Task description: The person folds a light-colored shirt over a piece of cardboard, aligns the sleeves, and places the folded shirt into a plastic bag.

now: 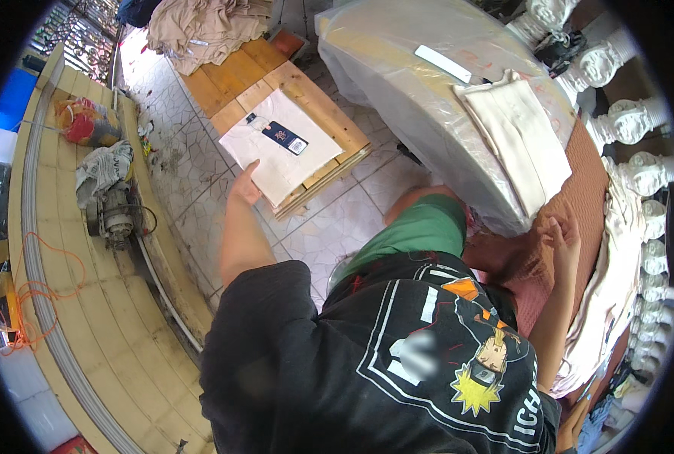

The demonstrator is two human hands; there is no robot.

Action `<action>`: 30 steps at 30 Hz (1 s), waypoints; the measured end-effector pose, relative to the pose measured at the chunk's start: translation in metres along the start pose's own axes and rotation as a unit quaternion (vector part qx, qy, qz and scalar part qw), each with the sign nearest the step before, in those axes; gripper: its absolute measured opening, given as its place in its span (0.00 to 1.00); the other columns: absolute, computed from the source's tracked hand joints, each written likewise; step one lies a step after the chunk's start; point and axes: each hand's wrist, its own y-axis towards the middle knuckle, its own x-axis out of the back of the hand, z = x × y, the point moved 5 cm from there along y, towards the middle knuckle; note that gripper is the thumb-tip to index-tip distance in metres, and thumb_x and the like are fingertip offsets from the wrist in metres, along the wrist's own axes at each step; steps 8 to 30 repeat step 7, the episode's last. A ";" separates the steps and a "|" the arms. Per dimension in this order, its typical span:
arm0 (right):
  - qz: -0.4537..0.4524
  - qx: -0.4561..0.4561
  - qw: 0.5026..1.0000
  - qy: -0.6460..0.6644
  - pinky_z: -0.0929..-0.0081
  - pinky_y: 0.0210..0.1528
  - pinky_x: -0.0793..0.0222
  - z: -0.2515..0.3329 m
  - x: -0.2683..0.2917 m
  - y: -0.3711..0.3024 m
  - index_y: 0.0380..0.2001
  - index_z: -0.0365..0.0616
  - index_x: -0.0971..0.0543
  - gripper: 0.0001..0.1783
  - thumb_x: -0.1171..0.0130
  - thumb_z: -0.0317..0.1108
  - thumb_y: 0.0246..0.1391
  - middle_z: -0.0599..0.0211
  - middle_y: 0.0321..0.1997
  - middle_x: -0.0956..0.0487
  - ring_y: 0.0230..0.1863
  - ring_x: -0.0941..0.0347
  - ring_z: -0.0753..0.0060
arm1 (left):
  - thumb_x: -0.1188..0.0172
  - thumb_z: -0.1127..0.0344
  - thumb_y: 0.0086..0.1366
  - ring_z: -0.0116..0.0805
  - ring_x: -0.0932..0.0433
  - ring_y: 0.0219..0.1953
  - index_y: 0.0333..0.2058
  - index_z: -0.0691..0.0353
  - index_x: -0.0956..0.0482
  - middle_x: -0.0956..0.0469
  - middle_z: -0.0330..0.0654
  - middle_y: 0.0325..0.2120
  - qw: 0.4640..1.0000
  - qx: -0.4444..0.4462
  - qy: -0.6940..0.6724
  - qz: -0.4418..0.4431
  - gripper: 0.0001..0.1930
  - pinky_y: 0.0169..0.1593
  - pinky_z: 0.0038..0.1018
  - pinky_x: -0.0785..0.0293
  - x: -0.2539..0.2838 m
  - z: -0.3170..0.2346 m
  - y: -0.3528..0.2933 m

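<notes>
A folded cream garment with a dark navy hang tag lies on a wooden bench ahead and to the left. At its near left edge is my left hand, thumb on top and the other fingers mostly hidden, gripping that edge. My right hand is raised at the right, its fingers loosely bent and apart, with nothing in them. It is nearest to a second folded cream garment, which lies on a plastic-covered table, and to brown textured cloth.
Rumpled beige garments are heaped on the bench's far end. A white strip lies on the plastic cover. Pale cloth drapes beside white balusters at right. At left, a motor and an orange cord lie near a tiled ledge.
</notes>
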 end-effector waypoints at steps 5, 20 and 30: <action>0.015 -0.032 0.999 -0.028 0.86 0.29 0.31 0.005 -0.013 -0.007 0.64 0.48 0.39 0.30 0.44 0.35 0.60 0.63 0.44 0.22 0.33 0.23 0.79 | 0.37 0.70 0.59 0.44 0.26 0.51 0.56 0.59 0.36 0.27 0.46 0.50 0.982 -0.118 0.128 -0.074 0.26 0.53 0.41 0.28 0.021 0.010 0.009; 0.022 -0.028 0.999 -0.037 0.85 0.30 0.30 0.001 -0.009 -0.004 0.65 0.50 0.39 0.30 0.45 0.35 0.61 0.63 0.45 0.22 0.33 0.23 0.78 | 0.38 0.70 0.60 0.45 0.27 0.53 0.56 0.56 0.36 0.27 0.46 0.50 0.983 -0.106 0.133 -0.075 0.26 0.55 0.43 0.30 0.010 0.006 0.006; 0.022 -0.028 0.999 -0.037 0.85 0.30 0.30 0.001 -0.009 -0.004 0.65 0.50 0.39 0.30 0.45 0.35 0.61 0.63 0.45 0.22 0.33 0.23 0.78 | 0.38 0.70 0.60 0.45 0.27 0.53 0.56 0.56 0.36 0.27 0.46 0.50 0.983 -0.106 0.133 -0.075 0.26 0.55 0.43 0.30 0.010 0.006 0.006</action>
